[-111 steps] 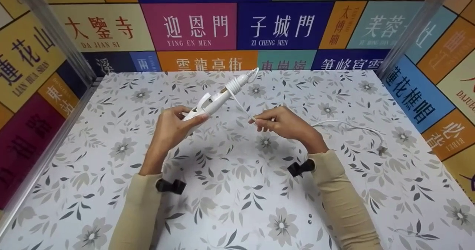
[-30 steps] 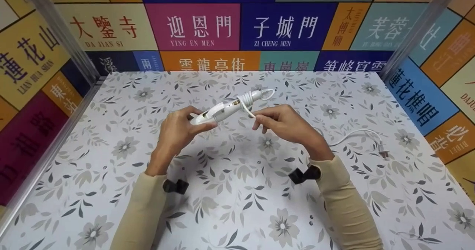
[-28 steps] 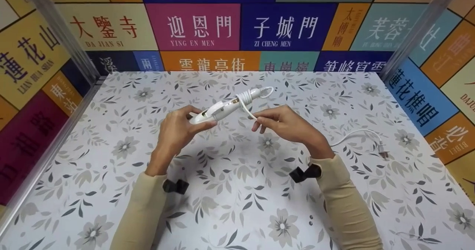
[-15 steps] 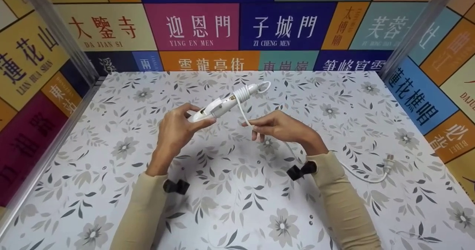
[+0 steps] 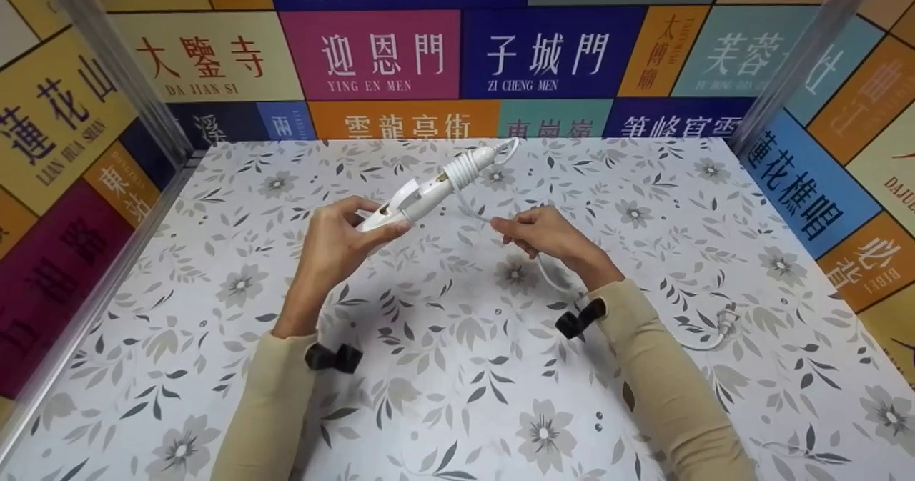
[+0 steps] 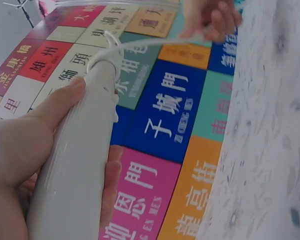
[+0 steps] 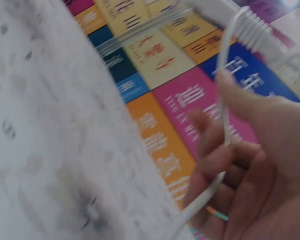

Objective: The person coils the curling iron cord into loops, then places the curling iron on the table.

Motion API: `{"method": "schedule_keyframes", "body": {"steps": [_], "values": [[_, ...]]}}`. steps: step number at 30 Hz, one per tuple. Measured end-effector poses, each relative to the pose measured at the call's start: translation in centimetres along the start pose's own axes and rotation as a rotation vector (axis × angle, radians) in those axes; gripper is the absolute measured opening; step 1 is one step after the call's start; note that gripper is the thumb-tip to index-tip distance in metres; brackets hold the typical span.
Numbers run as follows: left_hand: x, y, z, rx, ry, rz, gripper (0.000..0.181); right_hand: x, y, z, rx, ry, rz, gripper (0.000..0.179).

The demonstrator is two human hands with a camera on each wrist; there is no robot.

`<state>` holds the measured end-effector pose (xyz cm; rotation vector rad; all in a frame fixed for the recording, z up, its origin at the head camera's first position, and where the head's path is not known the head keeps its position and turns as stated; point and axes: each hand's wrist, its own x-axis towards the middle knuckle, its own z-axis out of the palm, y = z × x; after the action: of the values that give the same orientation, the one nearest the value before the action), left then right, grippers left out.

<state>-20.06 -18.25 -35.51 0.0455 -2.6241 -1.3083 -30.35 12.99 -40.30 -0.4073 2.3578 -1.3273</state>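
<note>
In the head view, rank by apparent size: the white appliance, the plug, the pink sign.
1. pink sign
2. white appliance, held nearer the camera, so true size is unsure
3. plug

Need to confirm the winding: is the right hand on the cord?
Touching. In the right wrist view the right hand pinches the cord between thumb and fingers.

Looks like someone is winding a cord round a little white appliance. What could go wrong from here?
The left hand grips only the tip of the white appliance, so a firm tug might twist it loose. The cord slides through the right hand; if the pinch slackens, the coils near the far end may loosen. The plug trails on the table and could snag or whip as the slack shortens.
</note>
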Motion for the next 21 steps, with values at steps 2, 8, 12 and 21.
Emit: {"method": "schedule_keyframes", "body": {"steps": [2,8,12,21], "values": [[0.0,0.2,0.1,-0.003,-0.032,-0.014,0.051,0.6,0.1,0.0,-0.001,0.007,0.003,0.064],[0.1,0.4,0.2,-0.002,-0.114,-0.050,0.052,2.2,-0.6,-1.1,-0.054,0.035,-0.016,0.051],[0.1,0.0,0.3,-0.002,-0.170,-0.029,0.047,3.1,-1.7,-2.2,-0.144,0.080,-0.035,0.037],[-0.2,-0.4,1.1,-0.015,-0.340,0.099,0.037,2.5,-4.5,-5.2,-0.174,-0.023,-0.028,0.035]]}}
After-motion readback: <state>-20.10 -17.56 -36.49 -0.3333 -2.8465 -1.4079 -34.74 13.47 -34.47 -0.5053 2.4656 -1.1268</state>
